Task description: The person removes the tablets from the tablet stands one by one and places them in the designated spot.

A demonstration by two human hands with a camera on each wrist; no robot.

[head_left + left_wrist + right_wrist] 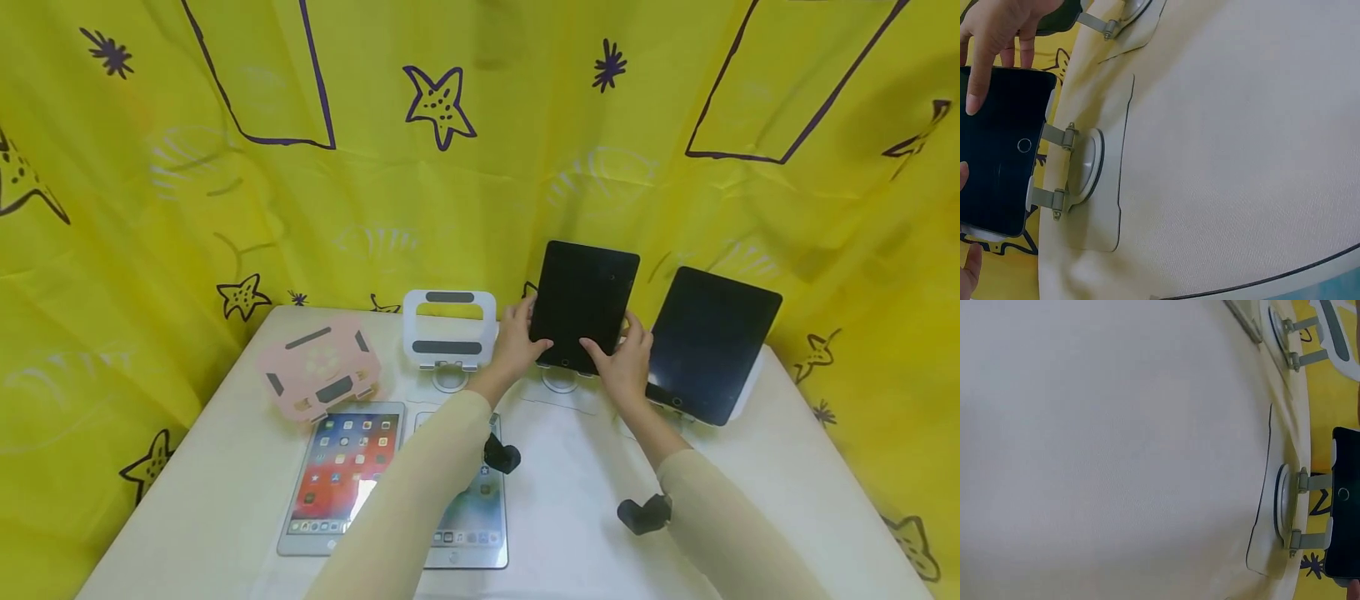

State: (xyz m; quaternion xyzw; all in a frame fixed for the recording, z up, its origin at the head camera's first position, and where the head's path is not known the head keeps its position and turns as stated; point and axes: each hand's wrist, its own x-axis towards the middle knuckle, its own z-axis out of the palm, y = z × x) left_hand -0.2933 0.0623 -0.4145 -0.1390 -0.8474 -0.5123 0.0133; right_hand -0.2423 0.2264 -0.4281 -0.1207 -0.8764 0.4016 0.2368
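A dark-screened tablet (585, 300) leans upright on a stand at the back of the table. My left hand (517, 337) grips its left edge, thumb on the lower front. At the opposite edge my right hand (624, 362) holds it, thumb over the screen and fingers round the side. In the left wrist view, the stand's two hinged brackets (1057, 135) meet the tablet's bottom edge beside the home button. The stand's round base (559, 381) is below. The right wrist view shows the tablet's lower end (1344, 506) against the bracket lips.
Right of it, another dark tablet (712, 346) leans on a stand. To the left are a white stand (448, 346) and a pink stand (322, 362). Two lit tablets lie flat, one silver-white (341, 475), the other (480, 517) partly under my left sleeve. A yellow curtain (517, 192) hangs behind.
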